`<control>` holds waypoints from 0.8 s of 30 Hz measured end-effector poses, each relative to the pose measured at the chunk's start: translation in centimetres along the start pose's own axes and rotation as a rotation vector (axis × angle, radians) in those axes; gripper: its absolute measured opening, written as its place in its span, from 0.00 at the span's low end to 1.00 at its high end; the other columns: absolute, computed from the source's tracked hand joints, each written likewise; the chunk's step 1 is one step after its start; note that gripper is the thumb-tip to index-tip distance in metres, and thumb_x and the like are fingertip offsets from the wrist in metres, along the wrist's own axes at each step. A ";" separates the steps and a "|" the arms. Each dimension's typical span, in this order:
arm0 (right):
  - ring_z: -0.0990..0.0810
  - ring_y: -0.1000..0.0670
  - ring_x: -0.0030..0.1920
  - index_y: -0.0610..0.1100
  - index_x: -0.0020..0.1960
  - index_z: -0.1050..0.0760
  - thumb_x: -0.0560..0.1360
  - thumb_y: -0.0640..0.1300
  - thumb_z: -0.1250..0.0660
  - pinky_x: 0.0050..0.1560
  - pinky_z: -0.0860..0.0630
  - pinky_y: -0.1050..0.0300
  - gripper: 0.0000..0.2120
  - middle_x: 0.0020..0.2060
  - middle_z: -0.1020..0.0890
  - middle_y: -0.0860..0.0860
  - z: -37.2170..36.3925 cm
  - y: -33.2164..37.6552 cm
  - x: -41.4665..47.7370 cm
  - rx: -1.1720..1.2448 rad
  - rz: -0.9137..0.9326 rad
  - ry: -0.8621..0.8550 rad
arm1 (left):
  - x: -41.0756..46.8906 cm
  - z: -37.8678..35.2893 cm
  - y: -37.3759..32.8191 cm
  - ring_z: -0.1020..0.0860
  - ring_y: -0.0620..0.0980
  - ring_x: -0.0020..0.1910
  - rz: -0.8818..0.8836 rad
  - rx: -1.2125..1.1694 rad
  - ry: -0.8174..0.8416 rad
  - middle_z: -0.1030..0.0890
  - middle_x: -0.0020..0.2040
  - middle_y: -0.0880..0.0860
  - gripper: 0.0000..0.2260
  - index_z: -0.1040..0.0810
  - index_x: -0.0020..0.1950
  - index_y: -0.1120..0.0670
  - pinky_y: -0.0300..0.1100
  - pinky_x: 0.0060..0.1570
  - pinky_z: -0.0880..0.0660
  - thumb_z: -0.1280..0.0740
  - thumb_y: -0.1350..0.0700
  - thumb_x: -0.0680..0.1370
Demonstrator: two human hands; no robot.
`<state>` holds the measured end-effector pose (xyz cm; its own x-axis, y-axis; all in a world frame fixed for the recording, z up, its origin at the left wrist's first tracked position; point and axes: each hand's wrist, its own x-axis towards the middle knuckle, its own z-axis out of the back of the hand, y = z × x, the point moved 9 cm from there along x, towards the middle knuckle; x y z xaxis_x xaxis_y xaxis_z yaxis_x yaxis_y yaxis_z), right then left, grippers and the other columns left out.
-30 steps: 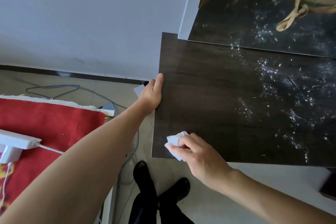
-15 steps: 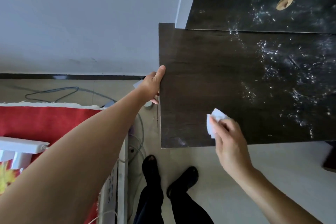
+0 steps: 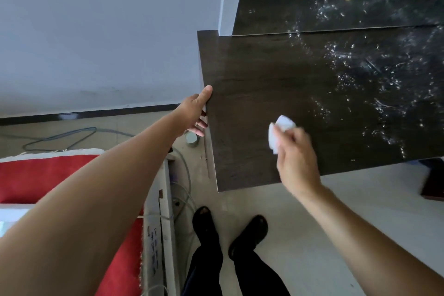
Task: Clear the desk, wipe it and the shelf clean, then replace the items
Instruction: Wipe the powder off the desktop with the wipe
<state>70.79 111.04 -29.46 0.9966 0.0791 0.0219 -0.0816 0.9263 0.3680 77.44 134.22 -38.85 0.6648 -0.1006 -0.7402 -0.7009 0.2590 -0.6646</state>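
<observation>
Two hands work at the dark brown wood-grain desk top (image 3: 276,84), one wiping, one bracing.
The right hand (image 3: 296,158) curls its fingers round a small crumpled white paper wipe (image 3: 280,132) over the desk's near-left part. The left hand (image 3: 194,113) clasps the desk's left edge, thumb on top, fingers below. The wipe looks light, soft and liable to tear, best kept bunched under the fingertips. The desk seems stiff and smooth, with pale specks (image 3: 384,108) on its right side.
</observation>
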 end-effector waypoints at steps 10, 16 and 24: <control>0.28 0.44 0.45 0.43 0.61 0.25 0.72 0.33 0.38 0.43 0.33 0.53 0.18 0.47 0.25 0.45 -4.0 8.3 -0.8 -0.011 0.299 0.120 | 0.0 0.1 0.1 0.22 0.57 0.40 0.011 -0.030 0.011 0.23 0.49 0.60 0.32 0.28 0.65 0.58 0.58 0.44 0.19 0.47 0.32 0.77; 0.28 0.41 0.44 0.42 0.64 0.27 0.68 0.33 0.40 0.41 0.34 0.50 0.24 0.48 0.25 0.42 -3.7 7.9 1.2 -0.072 0.182 0.050 | -0.2 0.2 -0.1 0.22 0.58 0.40 0.002 -0.015 -0.001 0.23 0.51 0.62 0.33 0.28 0.64 0.58 0.58 0.44 0.19 0.47 0.32 0.76; 0.30 0.46 0.41 0.47 0.62 0.27 0.68 0.28 0.38 0.37 0.27 0.51 0.25 0.43 0.29 0.47 -1.0 1.4 -0.8 -0.060 0.034 0.023 | -1.1 1.0 -0.7 0.25 0.61 0.59 -0.050 0.136 -0.318 0.26 0.63 0.60 0.29 0.31 0.67 0.55 0.58 0.59 0.26 0.48 0.35 0.78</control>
<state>69.89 112.66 -29.91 0.9928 0.1190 0.0121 -0.1169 0.9433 0.3105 77.47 135.11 -37.52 0.7599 0.1823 -0.6240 -0.6386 0.3891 -0.6640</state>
